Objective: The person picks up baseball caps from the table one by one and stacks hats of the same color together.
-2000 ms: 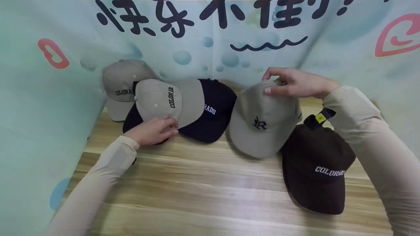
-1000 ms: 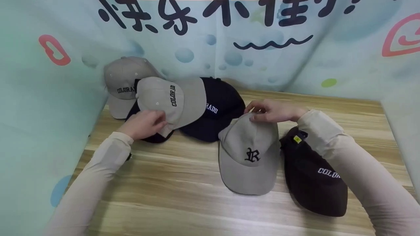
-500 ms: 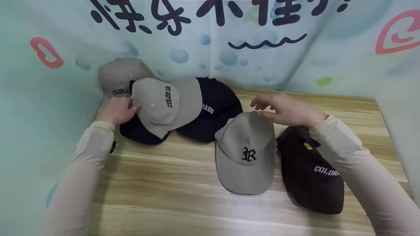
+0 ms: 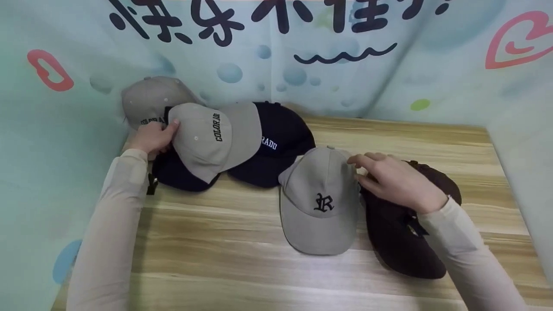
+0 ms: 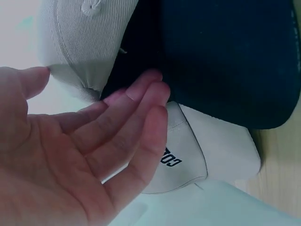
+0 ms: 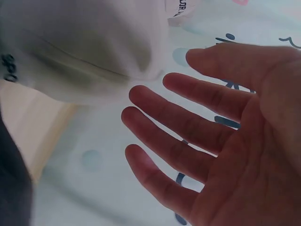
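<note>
My left hand (image 4: pixel 152 137) is at the left edge of a beige COLORADO baseball cap (image 4: pixel 203 134) lying on navy caps. In the left wrist view its thumb touches the crown of the beige cap (image 5: pixel 84 42), while loosely bent fingers (image 5: pixel 146 127) reach to the underside of a navy cap (image 5: pixel 225 61). Just right of a grey baseball cap with an R emblem (image 4: pixel 319 181), my right hand (image 4: pixel 393 179) hovers over a dark brown cap (image 4: pixel 402 242). The right wrist view shows its fingers spread and holding nothing, near the grey cap (image 6: pixel 84 47).
Another grey COLORADO cap (image 4: pixel 149 95) stands in the back left corner, partly hidden. A navy cap (image 4: pixel 285 134) shows right of the beige one. The wooden tabletop (image 4: pixel 216 259) is walled by a pale printed cloth (image 4: pixel 367 82).
My right hand drew the grey R cap toward the front, released it, then moved right over the brown cap. My left hand shifted left from the beige cap's front to its left edge.
</note>
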Available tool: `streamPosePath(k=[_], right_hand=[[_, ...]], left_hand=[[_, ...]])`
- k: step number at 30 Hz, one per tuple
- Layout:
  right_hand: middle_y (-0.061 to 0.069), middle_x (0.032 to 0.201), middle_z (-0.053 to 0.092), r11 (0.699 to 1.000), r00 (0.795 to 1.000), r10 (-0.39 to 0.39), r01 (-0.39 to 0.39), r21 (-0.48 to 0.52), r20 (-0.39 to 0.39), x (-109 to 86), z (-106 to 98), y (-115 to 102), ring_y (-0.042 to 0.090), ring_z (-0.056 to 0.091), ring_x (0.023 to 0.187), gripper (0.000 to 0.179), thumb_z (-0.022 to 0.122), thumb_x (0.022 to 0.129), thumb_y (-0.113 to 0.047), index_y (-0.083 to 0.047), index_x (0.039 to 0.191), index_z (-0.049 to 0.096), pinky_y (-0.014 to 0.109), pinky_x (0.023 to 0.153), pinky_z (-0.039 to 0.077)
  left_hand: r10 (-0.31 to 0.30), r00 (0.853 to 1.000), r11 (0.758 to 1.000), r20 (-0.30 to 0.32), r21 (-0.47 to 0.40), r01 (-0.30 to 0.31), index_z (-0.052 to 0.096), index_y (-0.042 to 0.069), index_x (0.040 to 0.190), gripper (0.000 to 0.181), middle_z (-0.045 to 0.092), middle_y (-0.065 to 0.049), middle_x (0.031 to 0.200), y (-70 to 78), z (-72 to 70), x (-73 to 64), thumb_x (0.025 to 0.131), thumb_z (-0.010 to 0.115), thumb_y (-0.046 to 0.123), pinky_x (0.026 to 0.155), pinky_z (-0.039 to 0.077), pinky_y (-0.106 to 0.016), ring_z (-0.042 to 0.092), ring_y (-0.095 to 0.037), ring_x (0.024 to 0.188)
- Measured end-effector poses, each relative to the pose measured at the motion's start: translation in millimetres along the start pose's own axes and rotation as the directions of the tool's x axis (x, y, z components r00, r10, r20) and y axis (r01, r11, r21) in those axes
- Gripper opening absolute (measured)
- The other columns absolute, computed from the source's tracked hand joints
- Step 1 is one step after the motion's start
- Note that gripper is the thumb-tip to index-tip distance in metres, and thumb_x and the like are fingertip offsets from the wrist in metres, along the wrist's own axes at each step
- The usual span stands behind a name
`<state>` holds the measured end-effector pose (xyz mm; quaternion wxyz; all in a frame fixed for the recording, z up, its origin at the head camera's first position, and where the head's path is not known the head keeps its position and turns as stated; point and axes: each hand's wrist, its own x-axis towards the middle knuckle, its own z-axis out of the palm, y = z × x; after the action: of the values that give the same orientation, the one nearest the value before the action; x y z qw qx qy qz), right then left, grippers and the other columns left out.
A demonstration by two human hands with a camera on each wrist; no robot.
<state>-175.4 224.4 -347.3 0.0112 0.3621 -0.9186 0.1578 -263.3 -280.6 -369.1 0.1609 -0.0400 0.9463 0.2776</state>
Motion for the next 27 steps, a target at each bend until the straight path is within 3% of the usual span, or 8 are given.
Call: streamPosePath(k=[8,15,21,23,25,27], right_hand=[[0.009,0.098,0.067,0.999,0.997,-0.023,0.025,0.021,-0.078,-22.4,24.3,2.4,0.02,0.064,0.085,0.026,0.066,0.089,-0.006,-0.002,0.115,0.063,0.037,0.072,0.051],[0.005,0.101,0.066,0.998,0.995,0.017,-0.011,0.057,-0.101,-38.5,35.8,2.8,0.018,0.062,0.091,0.026,0.066,0.089,-0.007,-0.003,0.115,0.064,0.036,0.075,0.05],[0.007,0.103,0.066,0.998,0.994,0.035,-0.029,0.061,-0.104,-45.7,42.1,2.7,0.02,0.062,0.095,0.025,0.067,0.089,-0.007,-0.003,0.113,0.064,0.038,0.078,0.05],[0.007,0.103,0.067,0.998,0.994,0.036,-0.03,0.059,-0.107,-47.2,41.6,3.4,0.02,0.062,0.095,0.026,0.068,0.088,-0.006,-0.002,0.113,0.064,0.037,0.078,0.05],[0.008,0.103,0.067,0.998,0.994,0.035,-0.029,0.058,-0.106,-47.8,40.0,4.1,0.02,0.063,0.094,0.025,0.068,0.088,-0.006,-0.002,0.113,0.064,0.038,0.078,0.051],[0.007,0.101,0.067,0.998,0.994,0.036,-0.03,0.059,-0.103,-48.5,37.3,4.5,0.019,0.063,0.093,0.026,0.068,0.088,-0.006,-0.002,0.113,0.064,0.037,0.077,0.051]], left_hand=[[-0.014,0.998,1.0,-0.057,0.008,0.014,0.057,-0.007,0.089,0.065,0.06,-0.014,0.064,7.2,1.4,1.9,0.1,0.029,0.051,0.053,0.047,-0.031,0.057,-0.026,0.059],[0.005,0.999,1.0,-0.036,-0.01,-0.005,0.059,-0.005,0.088,0.059,0.063,-0.009,0.064,9.2,-3.1,1.7,0.1,0.036,0.047,0.053,0.047,-0.03,0.057,-0.018,0.054],[-0.027,1.0,0.995,-0.002,-0.099,0.027,0.056,-0.001,0.08,0.056,0.061,-0.006,0.064,12.2,-7.6,2.7,0.098,0.043,0.051,0.053,0.049,-0.025,0.059,-0.014,0.055],[-0.045,0.999,0.988,0.001,-0.147,0.045,0.052,0.0,0.081,0.056,0.06,-0.01,0.074,15.4,-8.4,2.6,0.096,0.044,0.054,0.056,0.05,-0.025,0.06,-0.016,0.061],[-0.048,0.999,0.974,0.012,-0.222,0.049,0.052,-0.007,0.1,0.062,0.058,-0.023,0.098,18.1,-10.6,1.4,0.095,0.045,0.054,0.064,0.052,-0.026,0.062,-0.023,0.08],[-0.033,0.999,0.947,0.027,-0.319,0.039,0.041,-0.012,0.125,0.072,0.045,-0.031,0.123,22.2,-14.0,0.0,0.096,0.045,0.054,0.075,0.051,-0.028,0.056,-0.03,0.102]])
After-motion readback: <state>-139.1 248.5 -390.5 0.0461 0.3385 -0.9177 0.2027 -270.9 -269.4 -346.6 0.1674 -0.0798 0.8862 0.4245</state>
